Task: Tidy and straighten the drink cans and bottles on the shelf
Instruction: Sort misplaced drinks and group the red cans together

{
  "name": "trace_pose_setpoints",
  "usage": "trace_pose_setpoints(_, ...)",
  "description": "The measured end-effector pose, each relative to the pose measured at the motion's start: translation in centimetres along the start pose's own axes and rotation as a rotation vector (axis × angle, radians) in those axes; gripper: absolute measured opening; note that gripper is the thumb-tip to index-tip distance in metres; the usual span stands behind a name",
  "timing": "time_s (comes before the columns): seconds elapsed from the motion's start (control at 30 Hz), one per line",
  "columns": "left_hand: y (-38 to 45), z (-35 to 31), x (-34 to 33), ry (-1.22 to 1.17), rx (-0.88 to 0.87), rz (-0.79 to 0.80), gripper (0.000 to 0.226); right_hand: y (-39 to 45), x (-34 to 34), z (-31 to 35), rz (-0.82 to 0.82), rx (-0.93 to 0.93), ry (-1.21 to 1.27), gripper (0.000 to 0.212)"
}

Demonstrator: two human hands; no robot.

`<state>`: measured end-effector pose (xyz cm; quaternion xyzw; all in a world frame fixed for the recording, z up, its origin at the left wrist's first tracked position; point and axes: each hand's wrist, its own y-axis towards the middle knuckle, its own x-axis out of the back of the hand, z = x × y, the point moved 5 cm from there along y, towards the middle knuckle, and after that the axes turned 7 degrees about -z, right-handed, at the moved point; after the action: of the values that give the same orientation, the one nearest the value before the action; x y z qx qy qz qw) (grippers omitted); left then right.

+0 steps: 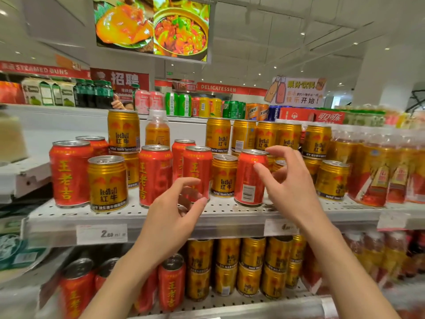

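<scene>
On the front edge of the white perforated shelf [230,209], red and gold drink cans stand mixed and out of line. One red can [249,178] stands upright just right of centre with its barcode panel facing out, not its label; a gold can [223,176] stands just beside it on the left, and another red can [197,171] further left. Both hands are raised before this row. The right hand [287,183] has its fingers spread and loosely curved, thumb tip at or just short of the barcode can's side; it grips nothing. The left hand [174,215] is likewise relaxed and empty, fingers half curled in front of the second red can.

Judgement: these are rigid, smooth metal cans, probably full and moderately heavy, prone to slide on the shelf and topple neighbours. Best hold is around the mid-body, thumb opposite fingers, then twist label-forward.

Behind, stacked gold cans [266,137] and a clear-capped bottle [157,130] occupy the rear. A price tag [102,233] hangs on the shelf lip.
</scene>
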<state>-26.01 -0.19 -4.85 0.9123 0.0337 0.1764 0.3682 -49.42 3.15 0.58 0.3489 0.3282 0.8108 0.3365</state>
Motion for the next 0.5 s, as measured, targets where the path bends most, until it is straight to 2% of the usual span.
trace_pose_setpoints(0.2,0.0,0.5,0.0,-0.022,0.024,0.0,0.026,1.6,-0.5,0.1,0.127,-0.036,-0.057,0.04)
trace_pose_setpoints(0.5,-0.2,0.3,0.0,-0.02,0.011,0.001,0.028,0.5,1.7,-1.1,0.035,-0.129,0.082,0.035)
